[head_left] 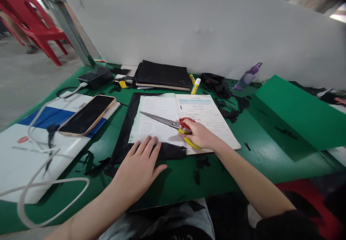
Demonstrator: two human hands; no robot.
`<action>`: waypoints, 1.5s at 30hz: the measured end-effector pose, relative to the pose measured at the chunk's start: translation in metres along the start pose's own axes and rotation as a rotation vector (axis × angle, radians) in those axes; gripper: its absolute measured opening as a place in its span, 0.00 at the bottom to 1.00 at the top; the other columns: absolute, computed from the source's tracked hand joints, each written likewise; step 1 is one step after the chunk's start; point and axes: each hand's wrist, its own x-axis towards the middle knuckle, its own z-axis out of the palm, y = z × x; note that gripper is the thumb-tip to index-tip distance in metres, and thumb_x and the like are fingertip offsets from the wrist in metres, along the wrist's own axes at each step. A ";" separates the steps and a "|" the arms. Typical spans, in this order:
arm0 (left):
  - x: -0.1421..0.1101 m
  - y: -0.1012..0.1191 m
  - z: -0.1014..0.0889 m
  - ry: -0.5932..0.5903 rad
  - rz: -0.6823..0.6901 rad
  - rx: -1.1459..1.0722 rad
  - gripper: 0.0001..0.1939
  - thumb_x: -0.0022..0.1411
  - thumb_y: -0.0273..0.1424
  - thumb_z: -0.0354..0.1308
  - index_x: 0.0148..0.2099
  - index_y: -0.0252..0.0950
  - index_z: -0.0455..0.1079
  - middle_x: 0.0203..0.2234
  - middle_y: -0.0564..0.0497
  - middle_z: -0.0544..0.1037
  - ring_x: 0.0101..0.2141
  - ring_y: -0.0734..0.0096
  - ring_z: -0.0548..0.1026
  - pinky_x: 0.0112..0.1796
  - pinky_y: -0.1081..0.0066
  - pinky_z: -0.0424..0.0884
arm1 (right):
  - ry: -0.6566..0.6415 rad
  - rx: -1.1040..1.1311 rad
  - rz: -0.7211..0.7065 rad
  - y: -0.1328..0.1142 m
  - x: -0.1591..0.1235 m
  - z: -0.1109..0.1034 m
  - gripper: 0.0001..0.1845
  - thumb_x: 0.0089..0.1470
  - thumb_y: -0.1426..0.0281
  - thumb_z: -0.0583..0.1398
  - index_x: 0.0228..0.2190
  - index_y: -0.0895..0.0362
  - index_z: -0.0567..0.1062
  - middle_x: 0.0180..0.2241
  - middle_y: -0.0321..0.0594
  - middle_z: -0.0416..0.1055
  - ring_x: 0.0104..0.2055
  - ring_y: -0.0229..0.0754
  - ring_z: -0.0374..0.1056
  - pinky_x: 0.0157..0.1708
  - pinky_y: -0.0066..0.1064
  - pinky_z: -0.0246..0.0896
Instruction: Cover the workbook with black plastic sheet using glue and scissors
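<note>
An open book [200, 119] lies in front of me, its left side resting on a sheet of black paper [123, 139] that sticks out at the left and bottom. My left hand [142, 162] is flat, fingers spread, with the fingertips on the black paper and the lower edge of the left page. Closed round the red and yellow handles of a pair of scissors [162, 120], my right hand [198, 135] is over the book's middle. The blades point left above the left page and look nearly closed.
Behind the book are a black-covered book [163, 74], a glue stick [196, 86] and a purple bottle [247, 77]. At left, a phone [88, 114] and a white cable [54, 160] lie on a white folder [24, 153]. A green board [300, 114] stands at right; black scraps litter the table.
</note>
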 end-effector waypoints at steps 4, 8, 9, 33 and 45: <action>0.029 0.013 -0.016 -0.082 0.091 -0.197 0.23 0.68 0.36 0.47 0.61 0.30 0.60 0.52 0.39 0.72 0.51 0.54 0.70 0.49 0.56 0.67 | 0.244 0.094 0.083 0.002 -0.002 -0.005 0.14 0.52 0.60 0.59 0.39 0.54 0.68 0.38 0.40 0.71 0.38 0.42 0.68 0.39 0.35 0.63; 0.060 0.011 -0.020 -0.187 0.080 -0.465 0.19 0.65 0.34 0.51 0.56 0.33 0.64 0.46 0.41 0.73 0.46 0.54 0.71 0.47 0.54 0.65 | 0.408 0.140 0.241 0.016 -0.006 -0.017 0.18 0.47 0.57 0.63 0.36 0.55 0.71 0.32 0.37 0.70 0.34 0.41 0.67 0.38 0.35 0.62; 0.067 0.008 -0.019 -0.235 0.076 -0.559 0.18 0.64 0.34 0.53 0.54 0.33 0.66 0.45 0.42 0.74 0.45 0.56 0.71 0.47 0.56 0.64 | 0.433 0.162 0.261 0.021 -0.007 -0.020 0.19 0.46 0.57 0.63 0.36 0.56 0.71 0.31 0.36 0.70 0.33 0.41 0.66 0.37 0.36 0.62; 0.092 -0.030 -0.005 -0.386 0.148 -0.909 0.11 0.61 0.39 0.56 0.41 0.39 0.73 0.39 0.50 0.79 0.39 0.66 0.75 0.41 0.69 0.66 | 0.518 -0.102 0.263 0.005 -0.058 -0.053 0.25 0.45 0.55 0.64 0.41 0.54 0.65 0.32 0.37 0.64 0.31 0.40 0.63 0.33 0.33 0.62; 0.093 -0.037 0.001 -0.384 0.171 -0.984 0.09 0.60 0.38 0.56 0.38 0.39 0.73 0.36 0.52 0.79 0.37 0.68 0.74 0.38 0.70 0.66 | 0.037 -0.323 0.492 0.022 -0.172 -0.049 0.35 0.45 0.51 0.64 0.50 0.55 0.65 0.46 0.48 0.71 0.44 0.51 0.71 0.40 0.39 0.68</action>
